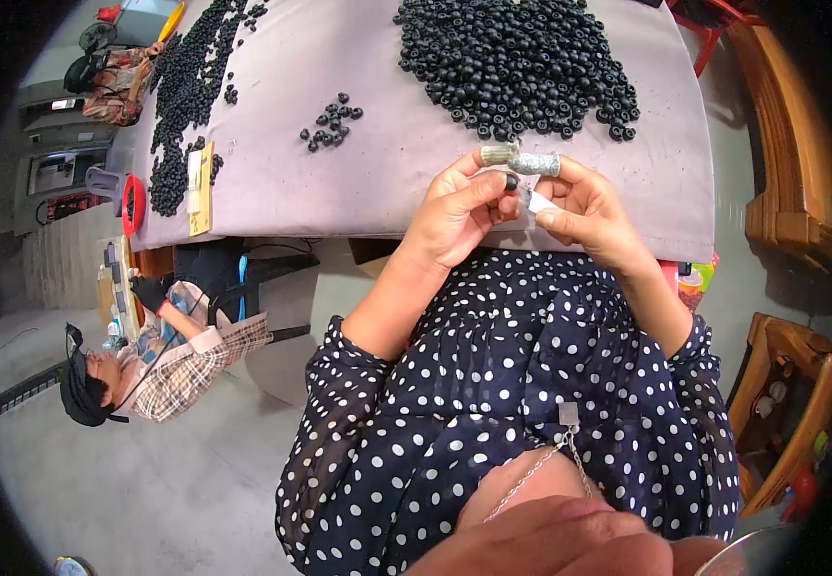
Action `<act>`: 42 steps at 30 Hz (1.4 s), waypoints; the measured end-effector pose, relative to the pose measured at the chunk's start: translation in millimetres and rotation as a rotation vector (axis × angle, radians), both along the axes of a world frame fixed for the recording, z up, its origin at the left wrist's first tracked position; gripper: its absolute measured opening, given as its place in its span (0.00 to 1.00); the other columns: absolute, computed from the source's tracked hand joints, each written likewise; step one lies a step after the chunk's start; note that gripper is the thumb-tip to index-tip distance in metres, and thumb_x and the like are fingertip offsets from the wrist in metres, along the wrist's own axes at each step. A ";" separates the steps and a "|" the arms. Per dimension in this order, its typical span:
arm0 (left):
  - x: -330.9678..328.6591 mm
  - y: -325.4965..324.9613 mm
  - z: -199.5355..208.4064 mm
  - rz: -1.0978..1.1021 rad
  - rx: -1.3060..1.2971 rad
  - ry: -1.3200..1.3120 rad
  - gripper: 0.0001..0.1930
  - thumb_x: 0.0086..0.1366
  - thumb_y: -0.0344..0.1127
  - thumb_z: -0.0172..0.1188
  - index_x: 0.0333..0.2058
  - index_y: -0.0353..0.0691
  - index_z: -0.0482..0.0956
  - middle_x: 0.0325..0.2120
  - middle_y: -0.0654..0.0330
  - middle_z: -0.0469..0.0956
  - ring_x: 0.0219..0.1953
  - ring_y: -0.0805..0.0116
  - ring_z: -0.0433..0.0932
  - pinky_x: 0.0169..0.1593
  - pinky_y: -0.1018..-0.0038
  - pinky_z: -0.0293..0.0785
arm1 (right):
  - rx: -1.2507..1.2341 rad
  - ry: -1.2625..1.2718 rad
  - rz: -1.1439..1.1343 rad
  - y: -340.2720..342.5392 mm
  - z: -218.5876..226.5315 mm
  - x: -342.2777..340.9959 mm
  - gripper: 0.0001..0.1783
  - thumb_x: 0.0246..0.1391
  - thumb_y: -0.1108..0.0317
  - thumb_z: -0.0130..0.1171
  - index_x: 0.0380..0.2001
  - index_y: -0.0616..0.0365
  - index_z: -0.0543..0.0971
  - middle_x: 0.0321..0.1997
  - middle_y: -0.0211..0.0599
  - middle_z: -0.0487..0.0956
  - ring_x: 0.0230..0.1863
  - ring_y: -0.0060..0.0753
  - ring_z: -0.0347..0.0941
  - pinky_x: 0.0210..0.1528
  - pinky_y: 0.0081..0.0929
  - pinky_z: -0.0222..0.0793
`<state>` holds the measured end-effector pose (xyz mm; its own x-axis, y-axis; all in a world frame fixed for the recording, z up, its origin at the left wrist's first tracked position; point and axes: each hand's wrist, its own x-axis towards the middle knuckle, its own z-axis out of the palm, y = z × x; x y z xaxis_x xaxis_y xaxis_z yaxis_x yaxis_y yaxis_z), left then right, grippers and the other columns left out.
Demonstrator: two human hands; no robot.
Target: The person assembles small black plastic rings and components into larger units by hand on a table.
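Over the near edge of the cloth-covered table, my two hands meet. My left hand (456, 219) pinches a small black rounded part (511, 181) between thumb and fingers. Beside it, my right hand (591, 209) is closed on a small white flat piece (539, 203), its tip close to the black part; I cannot make out whether they touch. A greenish wrap (497, 154) covers the left index fingertip, and a grey wrap (537, 164) the right one. Just beyond my hands lies a large pile of black parts (522, 67), many showing a hole in the middle.
A small cluster of black parts (330, 123) lies left of centre on the pinkish-grey tablecloth (291, 182). Further left spreads another long heap (181, 106), with a yellow board (202, 192) and a red dish (133, 204). Two other people sit at left. Wooden chairs (785, 384) stand at right.
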<state>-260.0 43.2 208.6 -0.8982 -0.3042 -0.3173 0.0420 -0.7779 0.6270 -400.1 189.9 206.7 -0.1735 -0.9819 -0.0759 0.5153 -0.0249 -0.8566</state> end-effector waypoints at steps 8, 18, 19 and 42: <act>0.7 -1.1 -6.7 -0.055 0.041 0.004 0.15 0.62 0.30 0.60 0.47 0.38 0.70 0.33 0.60 0.77 0.30 0.74 0.75 0.38 0.78 0.75 | 0.036 -0.059 0.045 -2.9 -7.2 1.4 0.24 0.54 0.70 0.60 0.53 0.64 0.69 0.41 0.35 0.79 0.42 0.21 0.76 0.44 0.17 0.71; -3.8 -0.5 -17.2 -0.051 0.191 0.016 0.13 0.63 0.28 0.57 0.47 0.38 0.72 0.33 0.59 0.77 0.30 0.72 0.75 0.39 0.75 0.75 | -0.012 -0.057 -0.018 -5.3 -18.3 1.7 0.21 0.55 0.73 0.58 0.52 0.65 0.71 0.43 0.35 0.79 0.43 0.21 0.75 0.45 0.18 0.72; -2.9 0.3 -17.5 -0.050 0.193 0.013 0.13 0.63 0.28 0.57 0.47 0.38 0.72 0.33 0.59 0.77 0.30 0.72 0.75 0.39 0.75 0.75 | -0.010 -0.060 -0.018 -5.5 -18.5 3.4 0.21 0.55 0.73 0.58 0.52 0.65 0.71 0.43 0.35 0.79 0.43 0.21 0.75 0.45 0.18 0.72; 5.6 8.0 -12.3 0.036 0.174 -0.011 0.12 0.62 0.28 0.57 0.45 0.39 0.73 0.32 0.61 0.77 0.29 0.73 0.76 0.41 0.72 0.77 | 0.012 0.019 0.027 -3.0 -16.4 1.8 0.20 0.55 0.74 0.58 0.51 0.66 0.72 0.43 0.36 0.79 0.45 0.22 0.74 0.48 0.19 0.72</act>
<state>-254.3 51.3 196.3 -0.8838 -0.2758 -0.3780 0.0657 -0.8730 0.4833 -398.3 186.8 190.3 -0.1482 -0.9853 -0.0844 0.4991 -0.0008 -0.8665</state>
